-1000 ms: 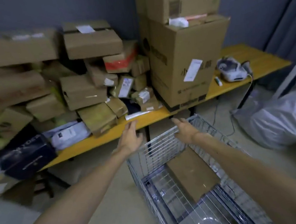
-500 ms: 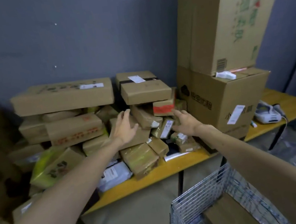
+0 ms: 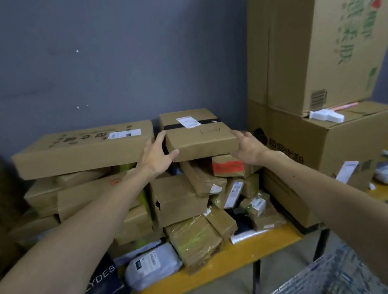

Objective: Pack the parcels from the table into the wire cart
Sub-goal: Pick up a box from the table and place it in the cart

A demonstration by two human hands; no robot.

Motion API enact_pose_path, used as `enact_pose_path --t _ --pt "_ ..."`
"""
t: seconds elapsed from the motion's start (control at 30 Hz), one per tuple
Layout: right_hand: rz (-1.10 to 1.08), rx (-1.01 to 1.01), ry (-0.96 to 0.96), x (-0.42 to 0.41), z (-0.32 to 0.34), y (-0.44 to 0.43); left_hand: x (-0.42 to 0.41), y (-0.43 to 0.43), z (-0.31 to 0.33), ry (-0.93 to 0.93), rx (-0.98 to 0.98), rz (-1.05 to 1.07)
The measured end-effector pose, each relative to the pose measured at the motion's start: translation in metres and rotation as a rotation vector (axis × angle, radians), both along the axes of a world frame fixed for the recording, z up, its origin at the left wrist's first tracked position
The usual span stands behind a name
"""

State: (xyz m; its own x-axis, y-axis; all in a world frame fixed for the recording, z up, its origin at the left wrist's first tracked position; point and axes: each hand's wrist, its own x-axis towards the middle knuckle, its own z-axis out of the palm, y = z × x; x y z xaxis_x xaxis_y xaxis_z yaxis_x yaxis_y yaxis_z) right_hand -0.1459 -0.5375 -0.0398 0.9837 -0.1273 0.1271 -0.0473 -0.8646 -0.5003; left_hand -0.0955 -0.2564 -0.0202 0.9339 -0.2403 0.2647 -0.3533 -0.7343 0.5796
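Taped box [image 3: 199,137] tops the pile [image 3: 180,198] just left of the big carton [image 3: 336,150]; our left hand [image 3: 157,151] clamps its corner, right hand [image 3: 248,148] fingers splay on its end. We should squeeze evenly, lifting straight up

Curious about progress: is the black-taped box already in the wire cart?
No, the black-taped box sits atop the pile on the table, left hand and right hand at its sides.
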Motion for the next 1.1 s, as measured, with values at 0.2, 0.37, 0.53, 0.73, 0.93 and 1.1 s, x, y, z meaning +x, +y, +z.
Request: enact_pose_path --t 0.2,0.37,0.53,0.73,0.93,1.1 --pt "-0.009 0.045 0.019 0.057 0.004 -0.037 0.046 -0.024 -0.001 0.085 0.042 0.04" --pt "0.043 0.025 0.068 0.091 -0.003 -0.056 0.066 -0.041 -0.017 0.17 0.013 0.033" --pt "0.081 -0.03 0.137 0.119 -0.014 -0.064 0.09 -0.045 -0.035 0.232 -0.011 0.074" --pt "0.128 -0.049 0.239 0.142 -0.026 -0.07 0.113 -0.053 -0.044 0.271 -0.048 0.046" --pt "0.15 0.009 0.253 0.152 -0.039 -0.072 0.13 -0.051 -0.059 0.294 -0.027 0.012" --pt "0.105 0.103 0.21 0.16 -0.048 -0.068 0.139 -0.057 -0.061 0.312 -0.082 -0.016"
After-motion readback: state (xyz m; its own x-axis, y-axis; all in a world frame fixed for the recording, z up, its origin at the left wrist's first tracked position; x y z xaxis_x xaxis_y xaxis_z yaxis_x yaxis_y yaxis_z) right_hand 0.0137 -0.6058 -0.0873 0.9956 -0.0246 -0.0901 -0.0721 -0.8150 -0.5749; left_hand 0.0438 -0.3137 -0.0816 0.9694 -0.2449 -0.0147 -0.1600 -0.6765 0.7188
